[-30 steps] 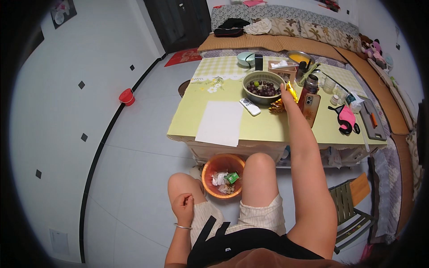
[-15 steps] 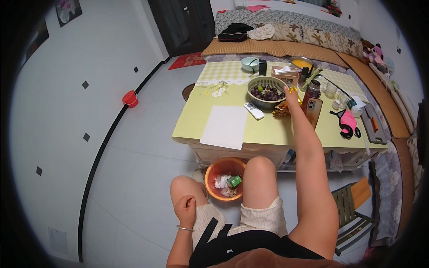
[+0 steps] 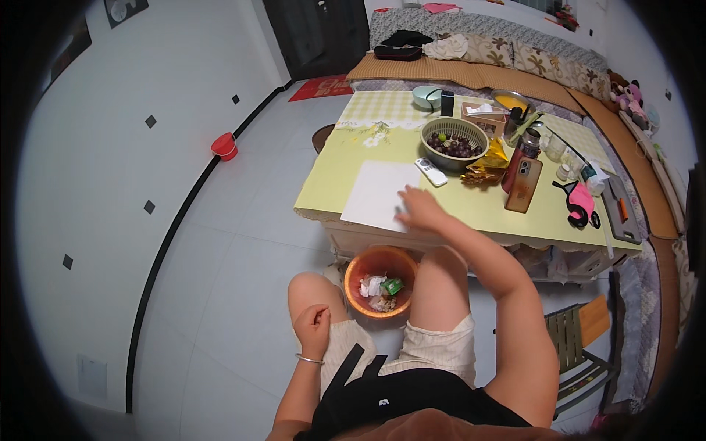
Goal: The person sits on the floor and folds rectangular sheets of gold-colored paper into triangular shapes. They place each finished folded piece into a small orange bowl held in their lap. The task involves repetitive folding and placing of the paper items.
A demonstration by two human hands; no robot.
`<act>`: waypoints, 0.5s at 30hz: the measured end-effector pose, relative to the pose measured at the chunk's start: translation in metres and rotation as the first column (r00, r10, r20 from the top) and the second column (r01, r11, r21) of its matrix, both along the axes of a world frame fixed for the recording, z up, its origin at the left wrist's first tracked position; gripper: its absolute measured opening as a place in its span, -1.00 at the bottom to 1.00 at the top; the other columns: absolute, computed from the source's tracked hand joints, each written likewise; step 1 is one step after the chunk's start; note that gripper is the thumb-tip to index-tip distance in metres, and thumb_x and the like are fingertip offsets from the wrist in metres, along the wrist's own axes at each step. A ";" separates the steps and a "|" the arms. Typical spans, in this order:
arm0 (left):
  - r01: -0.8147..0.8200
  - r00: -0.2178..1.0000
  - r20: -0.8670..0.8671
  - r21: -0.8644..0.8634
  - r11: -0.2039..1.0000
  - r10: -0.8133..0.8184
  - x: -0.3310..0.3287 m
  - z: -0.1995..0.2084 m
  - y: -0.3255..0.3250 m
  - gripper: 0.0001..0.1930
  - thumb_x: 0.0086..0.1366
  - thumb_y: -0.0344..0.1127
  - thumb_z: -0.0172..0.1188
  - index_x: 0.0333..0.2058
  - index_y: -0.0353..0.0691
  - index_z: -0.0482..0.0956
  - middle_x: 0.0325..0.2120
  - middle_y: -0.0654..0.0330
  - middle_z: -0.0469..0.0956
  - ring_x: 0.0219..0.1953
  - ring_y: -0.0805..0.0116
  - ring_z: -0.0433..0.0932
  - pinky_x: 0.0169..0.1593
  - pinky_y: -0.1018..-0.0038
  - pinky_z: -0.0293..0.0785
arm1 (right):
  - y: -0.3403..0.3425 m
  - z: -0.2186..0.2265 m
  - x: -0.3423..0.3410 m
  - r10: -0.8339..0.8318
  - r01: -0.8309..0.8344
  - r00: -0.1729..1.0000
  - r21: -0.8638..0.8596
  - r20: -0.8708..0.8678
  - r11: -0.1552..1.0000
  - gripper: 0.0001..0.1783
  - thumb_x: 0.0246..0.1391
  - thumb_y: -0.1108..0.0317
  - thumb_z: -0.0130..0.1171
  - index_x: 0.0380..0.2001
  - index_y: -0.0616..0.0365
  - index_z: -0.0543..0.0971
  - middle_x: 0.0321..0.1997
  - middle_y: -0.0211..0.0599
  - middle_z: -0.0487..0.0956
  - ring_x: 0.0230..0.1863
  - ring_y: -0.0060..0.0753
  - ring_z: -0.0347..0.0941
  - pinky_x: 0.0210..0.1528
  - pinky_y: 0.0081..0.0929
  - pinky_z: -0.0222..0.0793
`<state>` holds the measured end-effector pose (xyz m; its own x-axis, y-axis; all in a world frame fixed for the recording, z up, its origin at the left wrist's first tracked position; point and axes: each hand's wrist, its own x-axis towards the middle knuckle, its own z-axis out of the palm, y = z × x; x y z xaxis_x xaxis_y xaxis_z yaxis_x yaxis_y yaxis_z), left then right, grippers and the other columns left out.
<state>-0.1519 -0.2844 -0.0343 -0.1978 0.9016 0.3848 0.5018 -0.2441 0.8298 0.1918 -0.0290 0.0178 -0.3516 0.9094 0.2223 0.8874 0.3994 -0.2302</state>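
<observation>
My right hand reaches over the right edge of a white sheet of paper at the table's near side. Its fingers are apart and nothing shows in them; whether they touch the sheet I cannot tell. Just beyond lie a white remote control and a colander holding dark grapes. Crumpled gold foil sits to the right of the colander. My left hand rests on my left thigh with its fingers curled closed; what they hold, if anything, is hidden.
An orange waste bin with litter stands between my knees, below the table edge. A phone leans upright beside a dark red flask. Farther right are a pink-and-black item and a grey board. A folding chair stands right.
My right hand has left the colander's rim and come back toward me and left, over the paper. The view has shifted slightly. My left hand stays on my thigh.
</observation>
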 end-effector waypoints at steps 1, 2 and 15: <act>-0.024 1.000 -0.007 -0.004 1.000 0.024 -0.007 -0.001 -0.006 -0.93 0.25 -0.49 0.26 -0.32 -0.35 0.66 -0.49 0.24 0.62 -0.48 0.55 0.54 -0.35 0.61 0.47 | -0.025 0.011 -0.028 0.047 -0.040 0.998 -0.144 0.045 0.989 0.06 -0.09 -0.14 0.43 0.38 0.14 0.24 0.46 0.22 0.16 0.42 0.28 0.16 0.39 0.24 0.07; -0.026 1.000 -0.014 -0.010 1.000 0.026 -0.007 0.001 -0.006 -0.93 0.25 -0.49 0.26 -0.32 -0.35 0.66 -0.49 0.24 0.61 -0.48 0.55 0.54 -0.35 0.61 0.48 | -0.037 0.009 -0.041 0.044 -0.027 0.992 -0.143 0.117 0.989 0.10 -0.12 -0.16 0.44 0.39 0.14 0.21 0.48 0.23 0.13 0.43 0.33 0.11 0.38 0.31 0.03; 0.005 0.997 -0.071 -0.058 0.998 -0.009 0.010 0.011 -0.003 -0.93 0.24 -0.47 0.28 -0.33 -0.34 0.67 -0.49 0.24 0.62 -0.49 0.54 0.55 -0.35 0.60 0.49 | -0.019 -0.027 -0.056 -0.086 0.084 0.996 -0.077 -0.014 0.993 -0.72 0.19 0.33 0.05 -0.09 0.20 0.56 -0.04 0.10 0.59 0.05 0.25 0.49 -0.04 0.09 0.46</act>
